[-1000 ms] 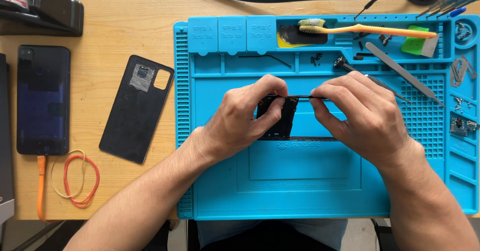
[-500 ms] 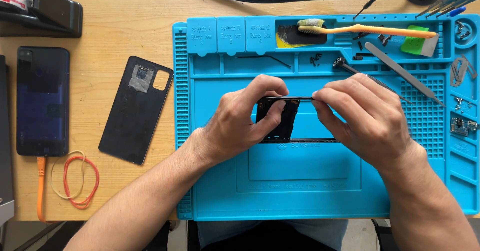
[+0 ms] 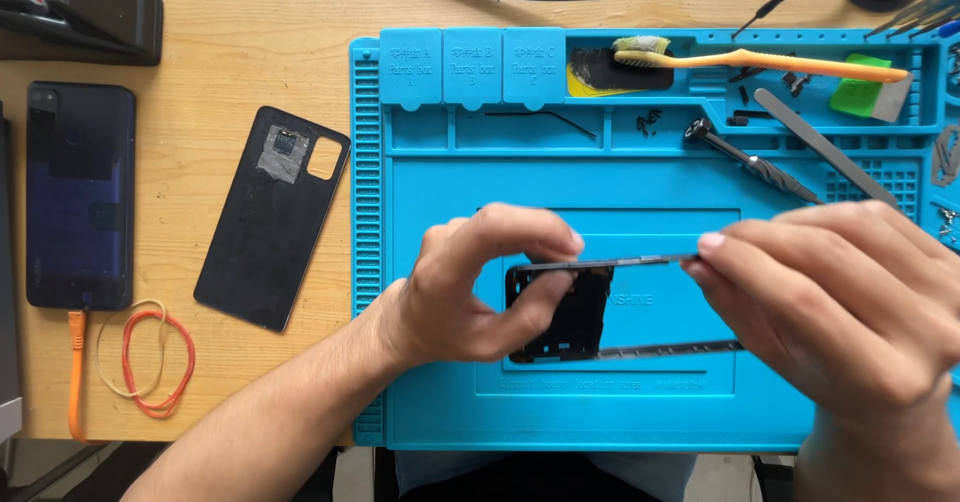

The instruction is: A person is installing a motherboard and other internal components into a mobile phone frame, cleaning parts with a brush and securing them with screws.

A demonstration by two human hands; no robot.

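- The left hand (image 3: 470,287) curls around the left end of a thin black phone frame (image 3: 560,312), thumb and fingertips pinching its rigid plastic rim from above and below.
- The right hand (image 3: 840,312) grips the frame's right end, fingers bunched tight over the upper edge strip; the lower strip runs in under that hand.
- The frame is a flat, open rectangle with a darker solid panel at its left part; it is held over the middle of the blue mat, and I cannot tell whether it touches the mat.
- The blue mat (image 3: 650,412) is a soft-looking silicone work mat with raised ribs down its left edge, moulded square compartments along the top and a smooth recessed centre.
- In the top tray lies an orange-handled toothbrush (image 3: 760,59) with worn bristles, near a green pry wedge (image 3: 868,84); below them sit a knurled black screwdriver (image 3: 750,164) and a slim grey metal spudger (image 3: 825,160).
- On the pale wooden counter (image 3: 250,62), left of the mat, rests a matte black back cover (image 3: 270,217), inner side up, with a cut-out for the camera.
- Further left lies a dark glossy phone (image 3: 80,192) with an orange cable (image 3: 76,382) plugged in, and beside the cable two rubber bands (image 3: 150,357).
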